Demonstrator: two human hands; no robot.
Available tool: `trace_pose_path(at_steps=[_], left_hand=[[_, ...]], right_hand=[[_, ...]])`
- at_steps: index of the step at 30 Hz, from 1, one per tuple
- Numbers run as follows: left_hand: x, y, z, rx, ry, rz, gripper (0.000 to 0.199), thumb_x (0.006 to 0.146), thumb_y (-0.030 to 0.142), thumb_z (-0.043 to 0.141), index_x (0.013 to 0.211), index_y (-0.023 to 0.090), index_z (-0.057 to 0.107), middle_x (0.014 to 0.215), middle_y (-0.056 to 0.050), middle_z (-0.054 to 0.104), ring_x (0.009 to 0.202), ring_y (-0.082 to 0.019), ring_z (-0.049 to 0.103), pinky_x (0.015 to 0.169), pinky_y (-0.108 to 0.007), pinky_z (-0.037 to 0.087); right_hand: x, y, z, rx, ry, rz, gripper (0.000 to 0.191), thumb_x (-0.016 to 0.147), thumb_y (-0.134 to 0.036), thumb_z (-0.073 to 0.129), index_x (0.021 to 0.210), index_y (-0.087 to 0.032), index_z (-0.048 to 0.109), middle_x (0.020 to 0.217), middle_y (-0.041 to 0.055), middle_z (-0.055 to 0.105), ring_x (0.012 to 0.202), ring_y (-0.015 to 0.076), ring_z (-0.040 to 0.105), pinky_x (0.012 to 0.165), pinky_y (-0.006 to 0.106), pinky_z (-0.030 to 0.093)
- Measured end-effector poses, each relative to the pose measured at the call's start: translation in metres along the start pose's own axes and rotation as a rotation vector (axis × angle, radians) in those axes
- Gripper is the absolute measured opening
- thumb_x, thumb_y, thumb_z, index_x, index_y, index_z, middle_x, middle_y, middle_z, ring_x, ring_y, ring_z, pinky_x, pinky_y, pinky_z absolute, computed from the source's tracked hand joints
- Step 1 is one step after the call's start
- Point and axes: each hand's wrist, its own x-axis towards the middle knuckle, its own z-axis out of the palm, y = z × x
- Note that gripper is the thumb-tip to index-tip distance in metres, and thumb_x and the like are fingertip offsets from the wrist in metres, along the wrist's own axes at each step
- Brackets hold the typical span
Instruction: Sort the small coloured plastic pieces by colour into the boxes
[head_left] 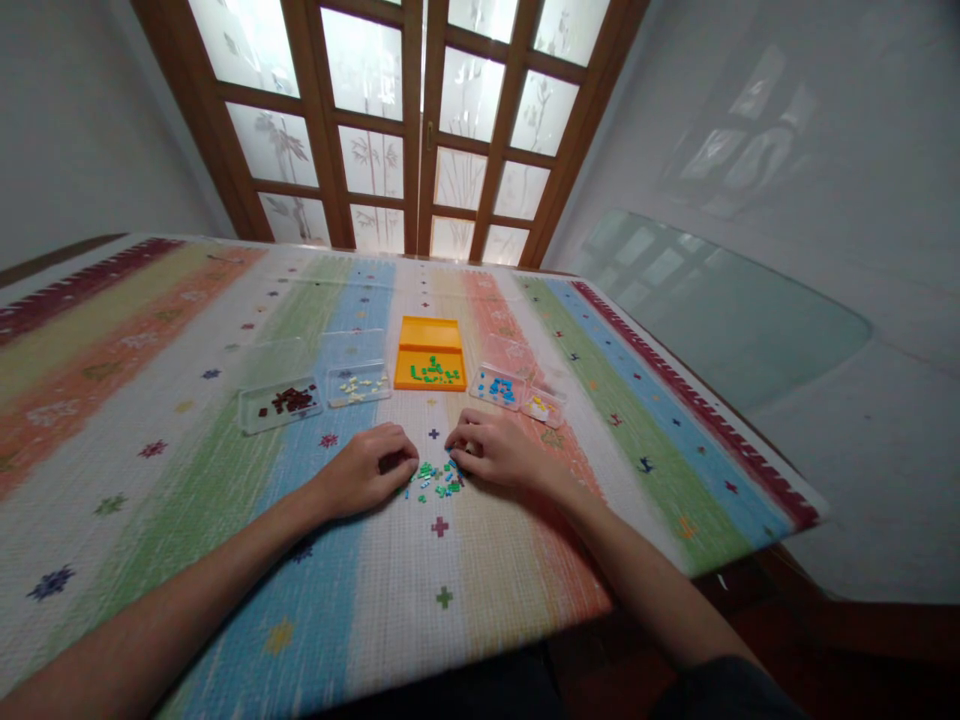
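Observation:
A small loose pile of green and blue pieces, like tiny building bricks, lies on the striped tablecloth between my hands. My left hand rests at the pile's left edge, its fingers curled and the thumb and index tips drawn together. At the right edge is my right hand, also curled, with its fingertips close together by the pieces. Whatever either hand may pinch is too small to make out. Just beyond them an orange box lies opened, with green pieces inside its near half.
Left of the orange box stand clear boxes with dark red pieces and cream pieces. To its right, one clear box holds blue pieces and a smaller one yellow pieces. The table's near edge runs close to my body.

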Motion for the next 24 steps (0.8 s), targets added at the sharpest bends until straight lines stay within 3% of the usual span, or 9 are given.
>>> trace_pose_path(at_steps=[11, 19, 24], left_hand=[[0.001, 0.003, -0.001, 0.007, -0.013, -0.011, 0.019, 0.092, 0.025, 0.055, 0.080, 0.017, 0.067, 0.074, -0.002, 0.060, 0.068, -0.014, 0.054, 0.068, -0.029, 0.044], [0.001, 0.001, -0.001, 0.015, -0.014, -0.007, 0.019, 0.092, 0.026, 0.055, 0.080, 0.017, 0.067, 0.073, -0.001, 0.059, 0.068, -0.014, 0.053, 0.068, -0.028, 0.043], [0.001, 0.002, -0.001, 0.013, -0.017, -0.006, 0.019, 0.093, 0.025, 0.054, 0.080, 0.017, 0.067, 0.074, -0.001, 0.060, 0.069, -0.014, 0.054, 0.068, -0.028, 0.043]], right_hand=[[0.002, -0.008, -0.003, 0.031, 0.019, 0.062, 0.006, 0.086, -0.014, 0.059, 0.085, -0.018, 0.064, 0.088, 0.0035, 0.063, 0.072, 0.0142, 0.055, 0.069, 0.027, 0.041], [-0.003, -0.011, -0.001, 0.002, -0.044, -0.017, 0.006, 0.085, -0.016, 0.060, 0.084, -0.017, 0.066, 0.091, 0.0041, 0.063, 0.074, 0.0136, 0.054, 0.069, 0.026, 0.040], [-0.004, -0.012, 0.000, -0.063, -0.039, 0.008, 0.008, 0.086, -0.019, 0.061, 0.085, -0.017, 0.069, 0.091, 0.0042, 0.063, 0.071, 0.0130, 0.052, 0.065, 0.026, 0.037]])
